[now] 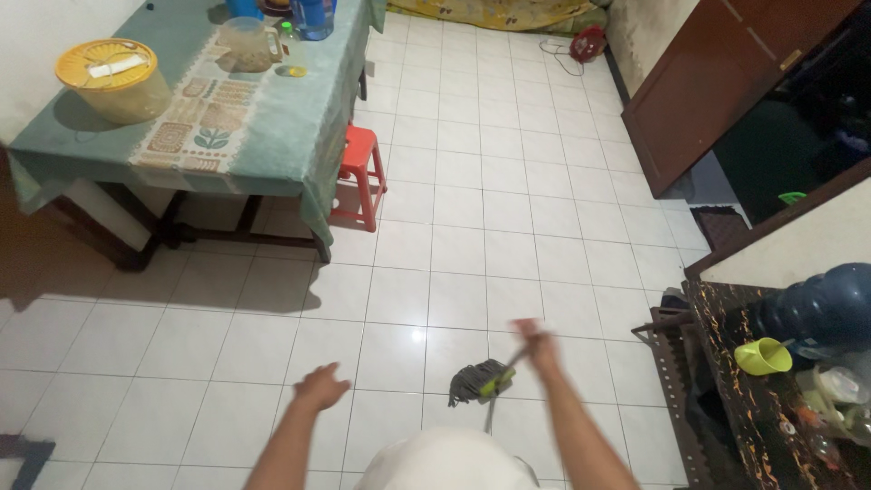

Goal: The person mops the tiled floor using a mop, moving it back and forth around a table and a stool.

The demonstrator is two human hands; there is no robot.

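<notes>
Standing over: white tiled floor, seen from a head-worn camera looking down.
Far left: a bench under a green patterned cloth, carrying a yellow-lidded tub, a clear jug and a blue bottle.
Beside it: a red plastic stool, tucked against the cloth's right edge.
Left hand: held out low above the tiles, fingers spread loosely, gripping nothing.
Centre: a mop with a grey stringy head and a green clamp, its head resting on the floor just right of the left hand.
Right hand: blurred, fingers closed around the mop handle just above the head.
Right: a dark counter holding a green cup and a large blue water bottle.
Upper right: a brown wooden door standing open onto a dark room.
</notes>
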